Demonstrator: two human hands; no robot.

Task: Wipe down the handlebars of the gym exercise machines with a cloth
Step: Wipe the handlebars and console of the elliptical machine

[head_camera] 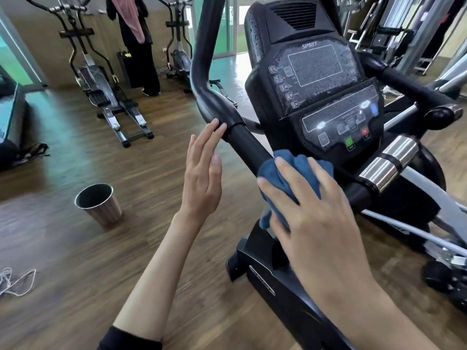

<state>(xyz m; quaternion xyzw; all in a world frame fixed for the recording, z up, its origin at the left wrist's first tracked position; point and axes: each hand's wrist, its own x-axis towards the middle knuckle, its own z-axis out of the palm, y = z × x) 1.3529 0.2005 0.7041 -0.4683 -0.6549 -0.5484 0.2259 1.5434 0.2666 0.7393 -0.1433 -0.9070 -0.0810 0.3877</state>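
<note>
A black handlebar (242, 137) of an elliptical machine curves down from the top centre toward the lower right. My right hand (318, 218) presses a crumpled blue cloth (300, 173) against the lower part of that bar, fingers curled over the cloth. My left hand (204, 173) is held up with straight fingers, its fingertips touching the bar at the bend just above the cloth. The machine's black console (326, 92) with its display and buttons stands right behind the bar. Chrome grip sensors (389, 162) sit on a short bar to the right.
A metal waste bin (98, 203) stands on the wooden floor at the left. Two other ellipticals (101, 79) stand at the back, with a person in dark clothes (139, 44) between them. A white cord (12, 281) lies at the lower left. A treadmill edge (10, 122) is at far left.
</note>
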